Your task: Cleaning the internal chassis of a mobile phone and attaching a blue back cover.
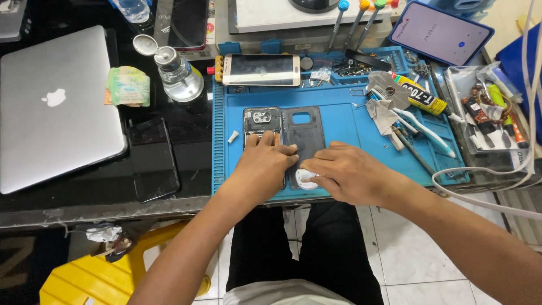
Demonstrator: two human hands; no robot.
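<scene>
Dark back cover (303, 133) under both hands, white wad (305, 178) between.

Both forearms are bare from the elbow down, with no sleeve in view, and neither the left hand (264, 166) nor the right hand (344, 172) wears a glove, ring or watch (the wrists show plainly); the legs are in black trousers, and a pale, whitish shirt hem shows at the waist
</scene>
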